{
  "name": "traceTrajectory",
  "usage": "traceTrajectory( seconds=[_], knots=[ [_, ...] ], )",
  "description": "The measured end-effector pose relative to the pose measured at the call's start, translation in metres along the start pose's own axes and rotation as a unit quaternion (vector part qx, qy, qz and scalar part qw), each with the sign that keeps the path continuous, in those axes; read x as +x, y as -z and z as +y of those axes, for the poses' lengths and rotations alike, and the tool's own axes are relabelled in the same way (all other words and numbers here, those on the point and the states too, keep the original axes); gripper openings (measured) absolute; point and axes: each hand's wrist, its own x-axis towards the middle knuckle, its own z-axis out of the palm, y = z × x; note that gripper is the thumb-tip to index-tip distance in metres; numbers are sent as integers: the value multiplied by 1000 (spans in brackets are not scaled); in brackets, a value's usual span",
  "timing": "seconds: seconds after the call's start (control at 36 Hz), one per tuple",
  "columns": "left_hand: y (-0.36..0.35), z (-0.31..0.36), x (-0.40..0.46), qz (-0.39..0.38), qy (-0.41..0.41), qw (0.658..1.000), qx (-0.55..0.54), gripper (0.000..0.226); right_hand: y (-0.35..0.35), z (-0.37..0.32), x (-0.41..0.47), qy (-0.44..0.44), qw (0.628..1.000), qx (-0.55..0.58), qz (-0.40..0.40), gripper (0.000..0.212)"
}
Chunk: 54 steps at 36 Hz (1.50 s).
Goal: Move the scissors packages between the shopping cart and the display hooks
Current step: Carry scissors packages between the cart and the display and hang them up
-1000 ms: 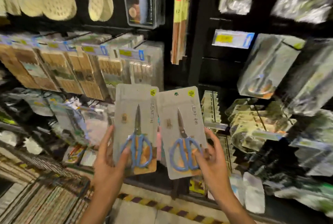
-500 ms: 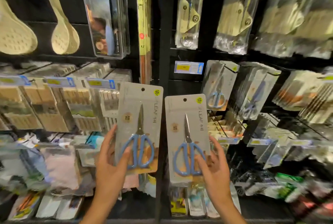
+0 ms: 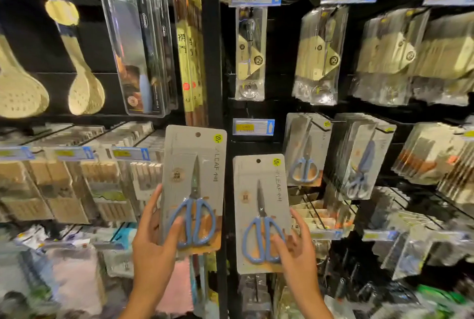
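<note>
Scissors packages (image 3: pixel 194 185) (image 3: pixel 261 213): each hand (image 3: pixel 154 249) (image 3: pixel 295 246) grips one.

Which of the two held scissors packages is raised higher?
The package in the left hand, left scissors package; its hang hole sits above that of the right hand's package.

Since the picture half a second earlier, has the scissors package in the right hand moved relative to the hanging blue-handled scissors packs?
Cannot tell: the package in the right hand sits similarly left of the hanging packs; the camera itself tilted.

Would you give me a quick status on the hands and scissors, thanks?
Left hand grips left scissors package. Right hand grips right scissors package. Neither hung yet.
</note>
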Motion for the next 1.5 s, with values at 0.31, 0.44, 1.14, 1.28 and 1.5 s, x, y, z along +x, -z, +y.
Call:
traceTrajectory(
  seconds=[0.31,0.44,1.14,1.28,1.5],
  knots=[
    [-12,-4,25,3,-48,998,29,65,-9,7,42,12,1000,-4,-8,63],
    [-16,-7,35,2,-59,998,21,66,-14,8,55,15,1000,20,-9,61],
    [-16,-18,50,0,-92,996,3,71,-41,4,101,52,998,42,-1,64],
    [-16,-19,52,-3,-84,996,-2,70,-44,8,106,54,998,26,11,62],
    [-18,-15,53,-10,-95,995,-5,68,-50,16,123,63,997,-41,16,65]
  ],
)
